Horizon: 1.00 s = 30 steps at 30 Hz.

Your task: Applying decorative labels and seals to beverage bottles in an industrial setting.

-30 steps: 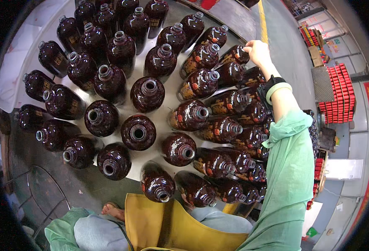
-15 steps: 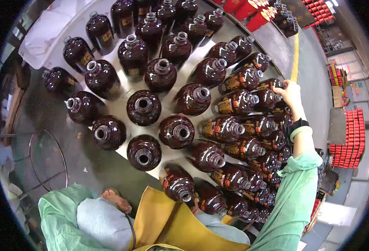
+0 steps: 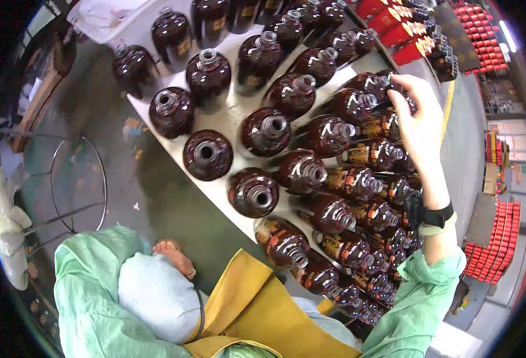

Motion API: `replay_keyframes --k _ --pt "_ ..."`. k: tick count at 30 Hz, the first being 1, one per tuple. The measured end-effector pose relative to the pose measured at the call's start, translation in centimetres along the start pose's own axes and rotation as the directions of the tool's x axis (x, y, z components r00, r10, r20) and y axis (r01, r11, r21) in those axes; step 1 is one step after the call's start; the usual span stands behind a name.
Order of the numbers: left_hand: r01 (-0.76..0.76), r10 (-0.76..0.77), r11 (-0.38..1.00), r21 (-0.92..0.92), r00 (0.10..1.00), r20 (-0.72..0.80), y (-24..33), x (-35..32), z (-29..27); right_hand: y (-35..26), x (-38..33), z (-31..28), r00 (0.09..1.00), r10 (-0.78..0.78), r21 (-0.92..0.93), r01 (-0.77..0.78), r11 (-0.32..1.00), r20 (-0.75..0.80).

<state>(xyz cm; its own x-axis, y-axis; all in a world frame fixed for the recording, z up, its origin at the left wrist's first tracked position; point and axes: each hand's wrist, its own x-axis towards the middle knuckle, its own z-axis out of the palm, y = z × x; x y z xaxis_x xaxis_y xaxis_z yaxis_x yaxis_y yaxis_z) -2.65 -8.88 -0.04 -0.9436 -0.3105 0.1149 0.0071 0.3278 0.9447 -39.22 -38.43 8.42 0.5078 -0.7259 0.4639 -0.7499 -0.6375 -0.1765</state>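
Observation:
My right hand reaches over the far right side of a crowd of dark brown glass bottles. Thumb and forefinger are spread in a curve beside a dark glass bottle at the crowd's edge; whether they touch it I cannot tell. The bottles stand upright on a white tabletop, their threaded mouths uncapped. Those nearer the right carry gold and red printing and stand close together, while those at the left are wider apart. A green sleeve shows at lower left, but my left hand is out of sight.
A dark rail edges the table's far side. Beyond it stand red boxes and more dark bottles. Red stacks line the right. On the floor at left stands a round metal frame. My yellow apron lies near the table edge.
The view has swung, so the bottles appear shifted right and down. My right hand has moved away from one bottle at the right edge to another farther along, thumb and forefinger apart.

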Motion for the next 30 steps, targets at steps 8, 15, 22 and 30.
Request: replay_keyframes --k 8,15,22,30 --pt "0.160 -0.163 0.986 -0.040 0.982 -0.093 -13.2 -7.7 12.8 -16.8 3.2 5.5 0.953 -0.211 0.388 0.115 0.915 0.217" --pt "0.119 -0.045 0.982 0.148 0.903 -0.428 -16.9 -6.6 11.1 -23.3 0.3 8.7 0.834 -0.172 0.298 0.010 0.955 0.524" --pt "0.253 -0.074 0.967 0.022 0.362 -0.929 -14.4 -5.3 1.1 -24.1 0.1 8.8 0.895 -0.169 0.368 0.006 0.930 0.412" --pt "0.448 0.008 0.893 -0.042 -0.109 -0.994 -14.7 -4.5 -5.0 -24.9 1.0 7.3 0.895 -0.083 0.307 -0.061 0.950 0.437"
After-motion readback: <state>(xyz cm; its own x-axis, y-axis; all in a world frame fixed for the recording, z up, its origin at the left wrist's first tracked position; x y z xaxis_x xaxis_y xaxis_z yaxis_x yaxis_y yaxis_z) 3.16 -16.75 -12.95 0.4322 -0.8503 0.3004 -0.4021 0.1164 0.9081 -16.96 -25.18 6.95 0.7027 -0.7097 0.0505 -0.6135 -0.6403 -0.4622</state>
